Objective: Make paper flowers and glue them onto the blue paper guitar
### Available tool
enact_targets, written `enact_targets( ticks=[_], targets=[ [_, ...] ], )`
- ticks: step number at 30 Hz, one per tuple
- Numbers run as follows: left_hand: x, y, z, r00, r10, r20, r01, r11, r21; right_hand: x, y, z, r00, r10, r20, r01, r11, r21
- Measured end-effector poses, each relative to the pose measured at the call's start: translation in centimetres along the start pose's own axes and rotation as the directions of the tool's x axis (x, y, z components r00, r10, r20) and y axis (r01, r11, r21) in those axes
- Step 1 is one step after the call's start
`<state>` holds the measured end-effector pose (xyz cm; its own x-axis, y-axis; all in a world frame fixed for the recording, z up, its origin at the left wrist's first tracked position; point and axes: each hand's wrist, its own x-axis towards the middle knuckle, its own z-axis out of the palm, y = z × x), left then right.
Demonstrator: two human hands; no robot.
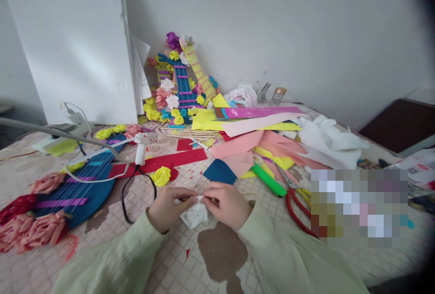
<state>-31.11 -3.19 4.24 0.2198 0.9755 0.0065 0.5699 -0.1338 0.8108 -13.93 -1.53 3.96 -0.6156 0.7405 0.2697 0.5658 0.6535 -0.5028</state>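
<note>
Near the front middle of the table, a small piece of crumpled white paper hangs between my two hands. My left hand pinches its upper left edge between thumb and fingers. On the other side, my right hand pinches the upper right edge, its fingertips close to those of the left. A yellow paper flower lies just beyond my left hand. The dark blue paper piece is beyond my right hand.
A blue guitar-shaped craft with paper flowers lies left, beside a white glue gun and its cable. Red-handled scissors, a green cutter and pink paper lie right. Decorated crafts lean on the wall.
</note>
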Motion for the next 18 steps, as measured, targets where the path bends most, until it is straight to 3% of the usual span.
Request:
enact_targets(
  ticks=[3,6,10,13,15,18],
  targets=[
    [0.2,-0.3,-0.2,0.998,0.002,-0.062,-0.004,0.999,-0.037,0.2,0.4,-0.3,0.999,-0.026,0.023,0.026,0.999,0.022],
    [-0.1,0.1,-0.9,0.973,0.002,-0.231,-0.023,0.996,-0.091,0.3,1.2,-0.6,0.999,-0.022,0.025,0.021,0.998,0.059],
    [-2.3,2.2,-2.4,0.927,0.016,-0.375,-0.161,0.919,-0.359,0.5,2.2,-1.2,1.0,-0.008,0.016,0.007,0.996,0.092],
    [-3.8,2.5,-4.0,0.902,0.024,-0.431,-0.196,0.913,-0.359,0.7,2.7,-2.0,1.0,0.018,-0.023,-0.015,0.993,0.116],
    [-3.6,1.1,-5.5,0.861,-0.034,-0.507,-0.101,0.966,-0.236,0.7,2.9,-2.6,0.997,0.036,-0.064,-0.027,0.99,0.136],
    [-0.9,-2.8,-8.3,0.796,-0.19,-0.574,0.19,0.98,-0.061,0.7,3.2,-3.0,0.99,0.064,-0.129,-0.041,0.984,0.174]
  ],
)
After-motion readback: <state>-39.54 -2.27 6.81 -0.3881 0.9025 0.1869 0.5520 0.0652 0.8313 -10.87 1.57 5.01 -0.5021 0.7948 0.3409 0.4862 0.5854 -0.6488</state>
